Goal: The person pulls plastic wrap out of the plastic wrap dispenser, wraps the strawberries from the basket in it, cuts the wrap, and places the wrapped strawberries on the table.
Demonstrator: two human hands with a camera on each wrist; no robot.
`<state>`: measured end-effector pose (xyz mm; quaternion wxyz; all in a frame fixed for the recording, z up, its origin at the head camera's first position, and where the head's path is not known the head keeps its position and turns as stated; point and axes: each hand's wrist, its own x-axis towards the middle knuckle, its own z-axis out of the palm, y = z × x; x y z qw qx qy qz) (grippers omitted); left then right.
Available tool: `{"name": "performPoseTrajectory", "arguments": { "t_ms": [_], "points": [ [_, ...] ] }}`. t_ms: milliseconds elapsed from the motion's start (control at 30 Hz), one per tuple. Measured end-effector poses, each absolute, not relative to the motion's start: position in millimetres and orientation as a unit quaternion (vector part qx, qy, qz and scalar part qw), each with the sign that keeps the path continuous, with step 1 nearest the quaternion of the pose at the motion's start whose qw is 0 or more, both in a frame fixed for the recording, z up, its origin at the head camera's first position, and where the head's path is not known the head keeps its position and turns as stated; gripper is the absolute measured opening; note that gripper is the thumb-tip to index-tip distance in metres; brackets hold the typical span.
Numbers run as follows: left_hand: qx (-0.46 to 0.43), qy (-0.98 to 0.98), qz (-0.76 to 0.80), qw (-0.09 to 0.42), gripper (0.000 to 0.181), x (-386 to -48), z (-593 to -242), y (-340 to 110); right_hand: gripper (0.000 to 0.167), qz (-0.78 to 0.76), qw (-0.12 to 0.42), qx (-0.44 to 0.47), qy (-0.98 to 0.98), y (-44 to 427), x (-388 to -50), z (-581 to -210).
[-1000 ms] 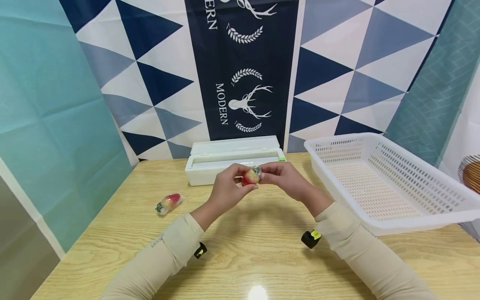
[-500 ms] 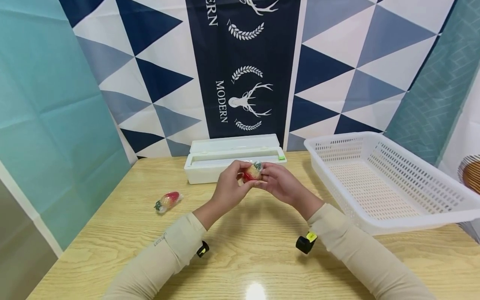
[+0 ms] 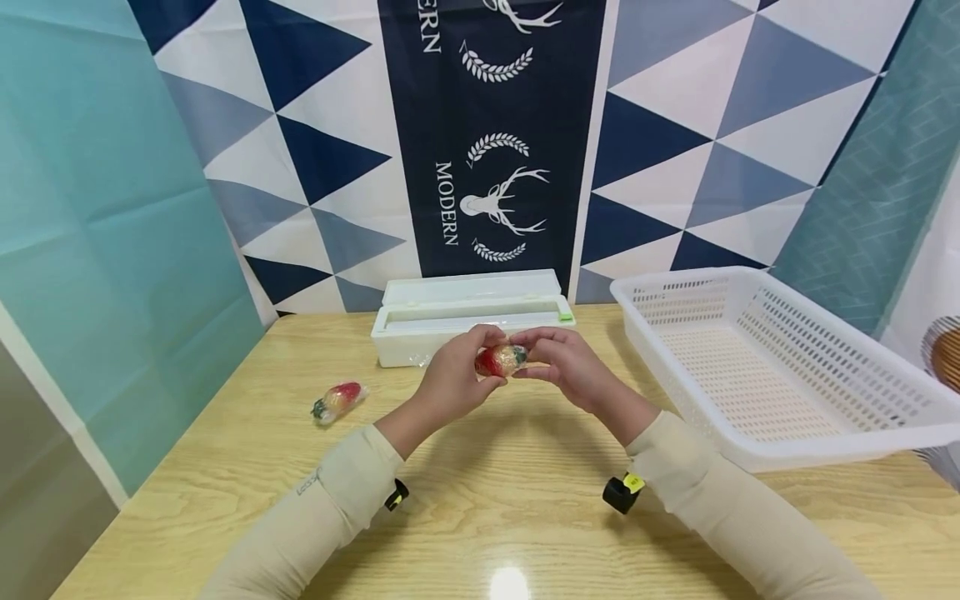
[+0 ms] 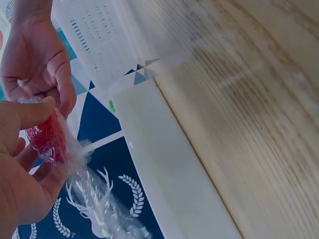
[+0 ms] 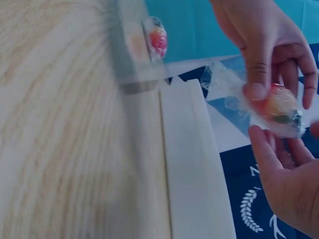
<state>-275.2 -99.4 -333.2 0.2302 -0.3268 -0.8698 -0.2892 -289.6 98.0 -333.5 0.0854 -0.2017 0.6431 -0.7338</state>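
My left hand (image 3: 452,371) holds a red and yellow strawberry (image 3: 497,361) between thumb and fingers, above the table. Clear plastic film wraps the fruit, and a loose crumpled tail of film (image 4: 102,204) trails from it in the left wrist view. The strawberry lies sideways, its green leafy end pointing right. Close around that end, my right hand (image 3: 573,367) has thumb and fingers parted; whether they touch the film I cannot tell. A second wrapped strawberry (image 3: 339,403) lies on the table at the left.
Behind the hands stands a long white box (image 3: 405,348) with its lid up and a green piece at its right end. A white slotted basket (image 3: 750,454) is at the right. The wooden table (image 3: 480,517) meets a patterned cloth backdrop (image 3: 330,158).
The strawberry has turned from leafy end up to leafy end pointing right. My right fingers, closed at it half a second ago, have spread apart. The other strawberry stays put.
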Motion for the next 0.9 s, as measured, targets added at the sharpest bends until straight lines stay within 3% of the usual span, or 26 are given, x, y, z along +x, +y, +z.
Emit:
{"name": "performPoseTrajectory", "arguments": {
  "t_ms": [233,667,800,900],
  "points": [
    [-0.337,-0.862,-0.289,0.245,0.068,-275,-336,-97,0.04,-0.671,0.079,-0.192,0.712,101,-288,-334],
    [-0.295,-0.885,-0.288,0.214,0.078,-273,-333,-95,0.033,-0.647,0.022,-0.163,0.744,102,-282,-337],
    [-0.252,-0.893,-0.288,0.235,0.075,-271,-330,-98,0.034,-0.654,0.01,-0.154,0.741,106,-282,-337],
    [-0.213,-0.892,-0.31,0.249,0.063,-268,-327,-101,0.035,-0.665,0.003,-0.149,0.732,109,-283,-336]
  ]
}}
